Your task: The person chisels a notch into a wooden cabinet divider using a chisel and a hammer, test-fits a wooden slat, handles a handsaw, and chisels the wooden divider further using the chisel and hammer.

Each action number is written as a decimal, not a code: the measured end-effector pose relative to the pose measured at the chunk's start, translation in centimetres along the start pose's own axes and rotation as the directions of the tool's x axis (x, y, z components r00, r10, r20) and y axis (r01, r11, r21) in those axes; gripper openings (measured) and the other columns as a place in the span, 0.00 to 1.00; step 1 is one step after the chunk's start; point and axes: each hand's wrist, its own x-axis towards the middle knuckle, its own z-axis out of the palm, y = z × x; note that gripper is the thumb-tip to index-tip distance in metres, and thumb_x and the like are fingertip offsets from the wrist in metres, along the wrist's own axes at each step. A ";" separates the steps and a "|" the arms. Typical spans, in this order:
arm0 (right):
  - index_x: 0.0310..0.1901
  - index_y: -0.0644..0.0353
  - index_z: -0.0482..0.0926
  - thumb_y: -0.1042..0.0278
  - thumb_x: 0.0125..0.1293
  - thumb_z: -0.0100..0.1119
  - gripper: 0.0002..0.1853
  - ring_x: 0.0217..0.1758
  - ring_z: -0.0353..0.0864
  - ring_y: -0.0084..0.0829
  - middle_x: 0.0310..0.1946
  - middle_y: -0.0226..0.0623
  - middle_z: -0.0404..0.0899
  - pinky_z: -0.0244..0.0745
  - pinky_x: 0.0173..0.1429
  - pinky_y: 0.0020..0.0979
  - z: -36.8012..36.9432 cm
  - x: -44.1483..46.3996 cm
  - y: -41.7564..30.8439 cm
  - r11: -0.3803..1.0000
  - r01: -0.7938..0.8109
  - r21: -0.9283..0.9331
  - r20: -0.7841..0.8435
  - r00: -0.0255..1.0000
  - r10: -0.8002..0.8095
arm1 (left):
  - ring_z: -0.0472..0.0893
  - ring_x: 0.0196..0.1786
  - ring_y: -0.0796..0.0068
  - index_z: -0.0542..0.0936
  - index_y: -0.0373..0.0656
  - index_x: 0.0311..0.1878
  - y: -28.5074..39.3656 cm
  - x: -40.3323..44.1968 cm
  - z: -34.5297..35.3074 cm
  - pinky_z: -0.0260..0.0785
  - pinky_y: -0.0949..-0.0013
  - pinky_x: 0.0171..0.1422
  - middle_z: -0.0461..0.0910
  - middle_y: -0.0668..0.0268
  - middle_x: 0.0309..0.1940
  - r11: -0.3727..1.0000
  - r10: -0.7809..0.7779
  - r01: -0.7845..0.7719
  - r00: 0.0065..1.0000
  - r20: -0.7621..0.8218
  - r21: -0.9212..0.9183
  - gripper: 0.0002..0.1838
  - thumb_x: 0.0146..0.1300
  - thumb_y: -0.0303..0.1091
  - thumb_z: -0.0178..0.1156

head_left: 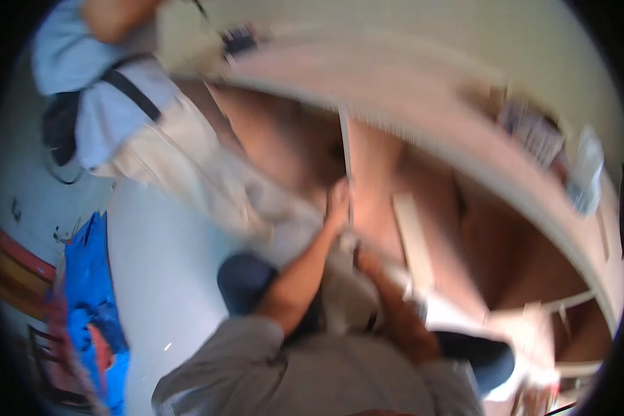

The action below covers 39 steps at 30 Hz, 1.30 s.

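A wooden cabinet (pixel 367 76) with several open compartments stands in front of me. My left hand (pixel 337 202) is raised against the front edge of an upright divider panel (pixel 347 152); its fingers are smeared by motion. Lower and to the right, my right hand (pixel 369 262) is close to a small pale thing (pixel 347 241) at the foot of that divider. Blur hides whether my right fingers grip it. A pale wooden strip (pixel 412 239) leans inside the compartment to the right of my hands.
Close on my left stands another person in light trousers (pixel 187 163). On the cabinet top lie a dark object (pixel 239 41), a box (pixel 532 132) and a clear plastic bag (pixel 586 173). A blue sheet (pixel 90 277) is at the far left.
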 end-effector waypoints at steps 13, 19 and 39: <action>0.51 0.62 0.76 0.68 0.69 0.50 0.13 0.47 0.87 0.57 0.42 0.56 0.86 0.81 0.51 0.54 -11.4 2.4 -1.3 0.886 -0.276 0.373 0.209 0.955 0.209 | 0.73 0.27 0.83 0.84 0.41 0.50 -1.5 -0.7 1.6 0.65 0.75 0.26 0.75 0.73 0.25 0.943 -0.186 0.155 0.979 -0.080 -0.296 0.17 0.74 0.46 0.63; 0.52 0.62 0.76 0.67 0.71 0.51 0.13 0.47 0.86 0.58 0.43 0.55 0.86 0.80 0.51 0.54 -10.5 0.9 -1.6 0.933 -0.202 0.298 0.382 0.921 0.078 | 0.75 0.28 0.81 0.83 0.40 0.48 -1.7 -0.6 1.5 0.69 0.75 0.34 0.76 0.72 0.25 0.940 -0.139 0.105 0.987 -0.085 -0.325 0.16 0.75 0.45 0.63; 0.50 0.62 0.78 0.69 0.67 0.51 0.12 0.47 0.87 0.57 0.41 0.56 0.86 0.80 0.50 0.55 -11.1 1.1 -1.6 0.885 -0.277 0.375 0.318 0.935 0.157 | 0.77 0.28 0.81 0.83 0.41 0.48 -1.2 -0.5 1.4 0.74 0.73 0.39 0.78 0.71 0.26 0.921 -0.173 0.141 0.983 -0.059 -0.362 0.15 0.74 0.44 0.64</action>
